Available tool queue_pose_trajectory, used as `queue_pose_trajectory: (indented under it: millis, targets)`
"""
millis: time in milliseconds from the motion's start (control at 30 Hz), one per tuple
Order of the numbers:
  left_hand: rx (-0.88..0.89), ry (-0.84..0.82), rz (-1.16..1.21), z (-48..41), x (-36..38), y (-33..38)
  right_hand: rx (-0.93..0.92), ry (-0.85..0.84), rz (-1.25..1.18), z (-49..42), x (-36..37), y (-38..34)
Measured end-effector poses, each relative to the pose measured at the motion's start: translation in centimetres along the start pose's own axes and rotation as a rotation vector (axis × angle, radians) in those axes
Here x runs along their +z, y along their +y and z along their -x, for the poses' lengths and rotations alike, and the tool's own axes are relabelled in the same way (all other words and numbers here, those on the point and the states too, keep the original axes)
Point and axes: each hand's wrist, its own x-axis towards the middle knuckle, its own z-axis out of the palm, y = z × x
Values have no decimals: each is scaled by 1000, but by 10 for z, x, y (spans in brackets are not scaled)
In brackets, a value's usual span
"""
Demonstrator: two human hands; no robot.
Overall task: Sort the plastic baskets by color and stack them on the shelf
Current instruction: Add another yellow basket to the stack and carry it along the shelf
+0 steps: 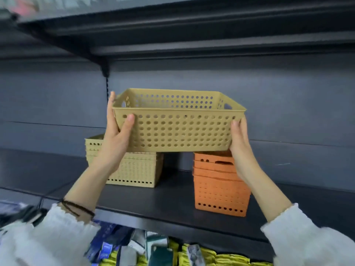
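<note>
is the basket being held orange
No, the held basket is tan, gripped at its ends by the left hand and right hand; the orange stack sits on the shelf.

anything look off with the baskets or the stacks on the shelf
Nothing stands out. The tan basket is held level between the left hand and right hand, above the shelf. The tan stack and the orange stack each hold one colour.

This looks like a shop. Dark metal shelves [172, 200] hold stacks of baskets [221, 192], and packets [192, 254] hang below the front edge.
</note>
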Motion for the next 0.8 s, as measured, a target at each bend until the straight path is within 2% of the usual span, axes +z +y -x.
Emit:
queue_pose_trajectory:
  millis: [200, 400, 567, 800]
  targets:
    - [-6, 38, -31, -42, -106, -43, 27, -44, -46, -27, 118, 28]
    - [-70, 45, -69, -82, -173, -90, 118, -12, -36, -47, 200, 55]
    - [-154, 36, -97, -103, -196, -127, 208, 31, 9, -56, 231, 73]
    - [-178, -22, -73, -140, -196, -157, 202, 67, 140, -77, 239, 88]
